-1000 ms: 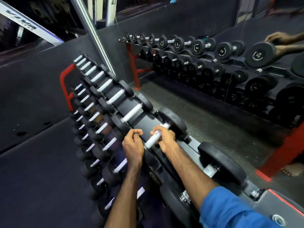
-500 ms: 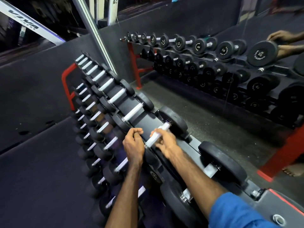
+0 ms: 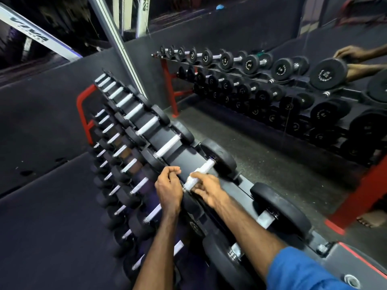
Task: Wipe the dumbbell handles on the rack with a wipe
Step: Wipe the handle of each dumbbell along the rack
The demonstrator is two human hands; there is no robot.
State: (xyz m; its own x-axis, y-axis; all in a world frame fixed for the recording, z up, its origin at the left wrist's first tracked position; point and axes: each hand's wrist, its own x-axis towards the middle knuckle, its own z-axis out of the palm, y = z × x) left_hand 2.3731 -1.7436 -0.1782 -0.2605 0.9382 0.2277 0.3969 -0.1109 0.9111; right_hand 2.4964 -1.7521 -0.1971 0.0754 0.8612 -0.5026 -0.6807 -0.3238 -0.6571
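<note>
While the right hand pinches a white wipe around a dumbbell handle on the top row of the rack, the left hand rests curled and empty just beside its near end.

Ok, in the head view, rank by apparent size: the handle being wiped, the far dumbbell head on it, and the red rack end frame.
1. Red rack end frame
2. Far dumbbell head
3. Handle being wiped

The frame lies farther from the camera, so its true lead is likely bigger.
</note>
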